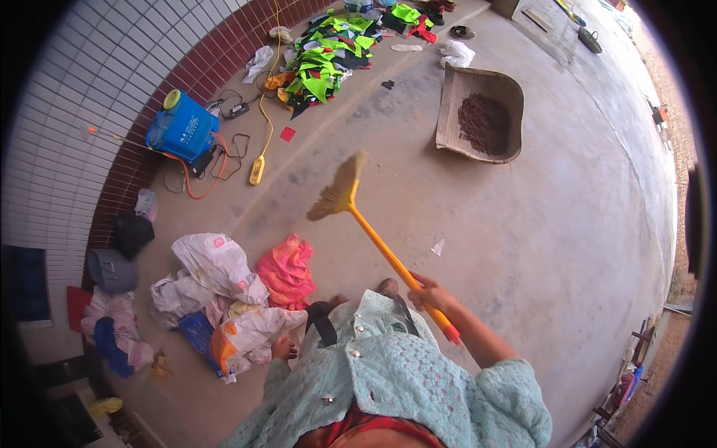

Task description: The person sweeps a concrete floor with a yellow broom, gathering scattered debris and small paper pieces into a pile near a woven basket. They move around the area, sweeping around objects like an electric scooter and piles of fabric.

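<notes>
My right hand is closed round the orange-yellow handle of a broom, close to its red end cap. Ahead and to the left of my feet, the broom's fan of tan bristles is over the concrete floor. My left hand hangs low by my side, next to a white and orange woven sack; its fingers look loosely apart, with nothing seen in them. A small pale scrap lies on the floor to the right of the broom handle.
A woven scoop-shaped basket holding dark brown granules stands ahead right. Bright green and black cloth scraps are heaped far left. By the tiled wall are a blue sprayer tank and a yellow power strip. Pink cloth lies beside the sacks.
</notes>
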Demonstrator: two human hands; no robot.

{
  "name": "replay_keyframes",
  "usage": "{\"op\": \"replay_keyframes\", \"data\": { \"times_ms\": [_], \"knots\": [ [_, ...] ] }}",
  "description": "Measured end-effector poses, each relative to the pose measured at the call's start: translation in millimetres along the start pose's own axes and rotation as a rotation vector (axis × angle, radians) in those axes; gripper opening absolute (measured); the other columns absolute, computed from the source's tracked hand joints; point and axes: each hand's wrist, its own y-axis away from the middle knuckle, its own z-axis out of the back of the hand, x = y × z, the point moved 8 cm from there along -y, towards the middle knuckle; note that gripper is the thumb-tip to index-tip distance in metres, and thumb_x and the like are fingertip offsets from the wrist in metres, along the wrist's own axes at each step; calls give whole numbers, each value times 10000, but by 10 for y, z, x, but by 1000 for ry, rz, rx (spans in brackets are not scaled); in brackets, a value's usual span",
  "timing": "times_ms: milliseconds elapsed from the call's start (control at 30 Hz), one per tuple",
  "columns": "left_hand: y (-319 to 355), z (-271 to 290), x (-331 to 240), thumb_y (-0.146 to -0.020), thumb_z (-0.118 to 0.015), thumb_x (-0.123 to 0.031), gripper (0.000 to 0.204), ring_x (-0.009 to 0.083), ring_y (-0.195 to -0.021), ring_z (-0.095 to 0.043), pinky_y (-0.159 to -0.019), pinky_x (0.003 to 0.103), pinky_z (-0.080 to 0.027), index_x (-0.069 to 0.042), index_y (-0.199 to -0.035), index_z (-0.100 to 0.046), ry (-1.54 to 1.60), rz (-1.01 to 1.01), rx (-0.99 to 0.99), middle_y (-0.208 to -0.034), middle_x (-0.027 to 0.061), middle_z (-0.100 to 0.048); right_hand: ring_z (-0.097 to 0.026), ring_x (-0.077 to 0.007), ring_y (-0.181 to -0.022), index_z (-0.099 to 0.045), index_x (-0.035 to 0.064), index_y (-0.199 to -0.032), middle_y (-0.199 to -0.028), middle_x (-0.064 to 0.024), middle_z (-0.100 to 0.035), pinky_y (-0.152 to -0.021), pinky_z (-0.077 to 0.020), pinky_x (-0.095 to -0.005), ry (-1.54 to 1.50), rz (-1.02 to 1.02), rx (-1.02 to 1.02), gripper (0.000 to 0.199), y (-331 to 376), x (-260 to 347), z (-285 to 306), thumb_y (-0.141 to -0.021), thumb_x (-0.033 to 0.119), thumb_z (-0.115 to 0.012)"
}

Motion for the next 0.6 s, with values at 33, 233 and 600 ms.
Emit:
{"op": "replay_keyframes", "data": {
  "times_ms": [33, 233, 600],
  "knots": [
    [33, -13, -60, -748, -443, -170, 346, 197, -498, -534, -423, 325, -469, -54, -1073, -452, -18, -9, 2, -733, 88, -514, -435, -116, -469, -219, 25, -1275, -635, -52, -465, -431, -367, -246, 52, 2, -20, 655, -246, 82, -48, -690, -17, -511],
    [-229, -39, -258, -745, -458, -182, 331, 199, -498, -529, -395, 299, -421, -76, -1058, -472, -73, -31, 93, -712, 82, -511, -476, -138, -476, -177, -13, -1269, -654, -108, -503, -406, -388, -243, -81, -5, -28, 671, -1853, 256, -119, -682, -43, -501],
    [-1450, -328, -1393, -755, -463, -176, 302, 191, -514, -536, -420, 324, -452, -57, -1031, -487, 38, -16, 217, -718, 68, -538, -388, -74, -466, -343, 62, -1162, -696, -87, -436, -394, -331, -174, -404, -140, -349, 432, -1062, 210, 582, -750, -33, -436]
  ]
}}
